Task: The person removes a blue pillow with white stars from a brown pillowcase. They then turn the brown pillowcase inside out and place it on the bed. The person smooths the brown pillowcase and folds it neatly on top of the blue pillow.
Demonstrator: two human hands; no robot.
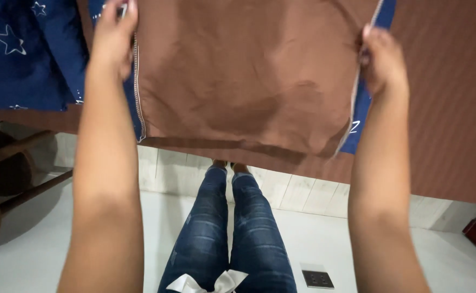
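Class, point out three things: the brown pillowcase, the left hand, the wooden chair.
brown pillowcase (248,76), head view, middle of the cloth.
left hand (113,38), head view, its back.
wooden chair (2,179), head view, seat.

Both arms stretched forward, bare forearms running parallel, well apart. Left hand (113,35) at far end of left arm, fingers curled closed in pinch grip, knuckles up, thumb side hidden. Right hand (383,59) level with left, fingers bunched tight, wrist straight. Legs in blue jeans below, between forearms, feet together beyond knees.
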